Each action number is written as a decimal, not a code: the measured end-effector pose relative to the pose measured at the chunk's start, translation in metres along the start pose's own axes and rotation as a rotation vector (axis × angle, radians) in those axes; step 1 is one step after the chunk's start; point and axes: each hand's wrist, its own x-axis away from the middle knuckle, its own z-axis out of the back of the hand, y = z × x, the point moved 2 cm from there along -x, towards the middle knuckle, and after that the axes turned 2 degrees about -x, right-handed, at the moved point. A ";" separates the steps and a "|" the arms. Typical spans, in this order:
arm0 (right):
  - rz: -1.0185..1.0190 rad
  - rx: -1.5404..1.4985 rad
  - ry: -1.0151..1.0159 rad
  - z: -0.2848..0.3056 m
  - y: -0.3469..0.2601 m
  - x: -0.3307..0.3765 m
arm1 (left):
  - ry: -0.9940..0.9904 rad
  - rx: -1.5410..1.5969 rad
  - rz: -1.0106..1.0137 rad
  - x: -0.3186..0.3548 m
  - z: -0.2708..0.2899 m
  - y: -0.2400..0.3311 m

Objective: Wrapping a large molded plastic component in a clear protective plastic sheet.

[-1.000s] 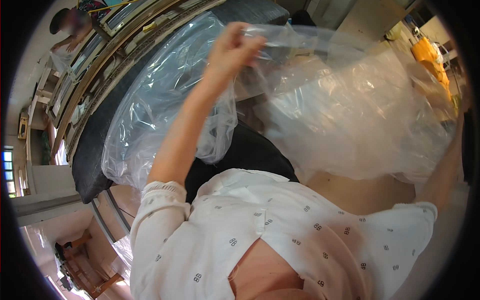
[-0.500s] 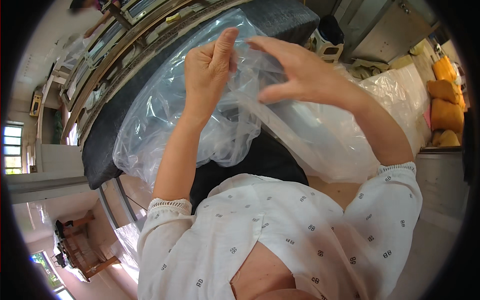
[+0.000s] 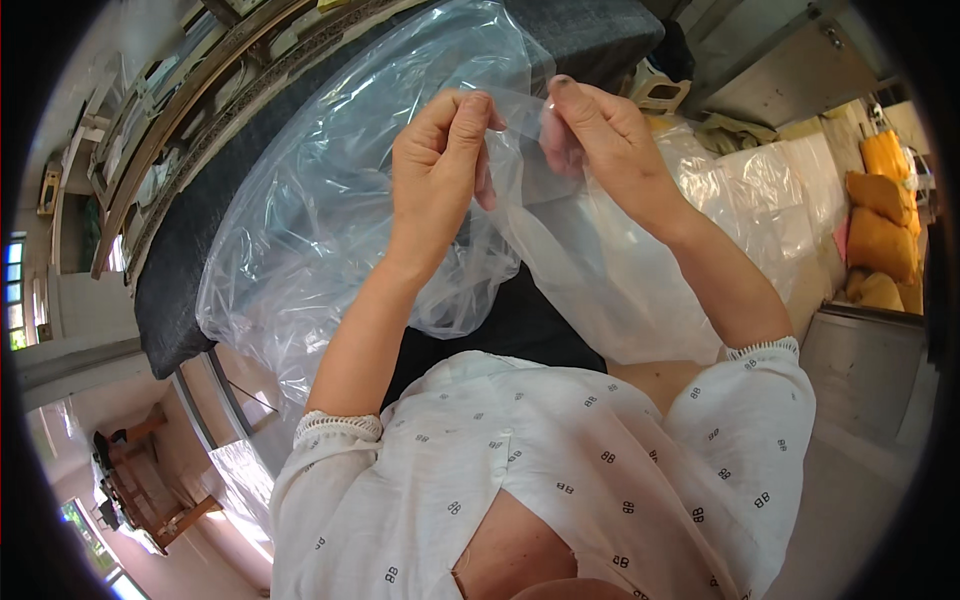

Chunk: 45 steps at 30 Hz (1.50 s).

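A large heap of clear plastic film (image 3: 330, 190) lies over a dark, cloth-like work surface (image 3: 180, 270) and spills toward my lap. My left hand (image 3: 440, 150) is closed, thumb against fingers, pinching an edge of the film. To its right, at about the same height, my right hand (image 3: 605, 145) also pinches the film, thumb uppermost. A short stretch of film spans the gap between both hands. From there a folded strip hangs down and widens to the right, below my right hand. The exact edge inside each pinch is hidden by the fingers.
More clear plastic film (image 3: 770, 180) is piled to the right. Beyond it are orange-yellow bundles (image 3: 885, 240) and a metal cabinet (image 3: 795, 65). A pale stool (image 3: 658, 92) stands behind the work surface. A wooden frame (image 3: 150, 170) runs along the far left.
My right hand was spread open and blurred; it has closed on the film. My left hand has moved slightly right and down. The film between them is now held at both sides.
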 end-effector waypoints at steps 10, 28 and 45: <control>0.325 0.204 0.180 -0.008 0.021 -0.010 | 0.107 -0.154 -0.046 0.009 -0.001 -0.004; -0.031 -0.004 -0.015 -0.015 0.042 0.002 | 0.111 -0.361 0.042 0.045 0.029 0.005; 0.515 0.633 -0.537 -0.080 0.051 0.030 | 0.275 -1.256 0.923 0.420 0.271 -0.160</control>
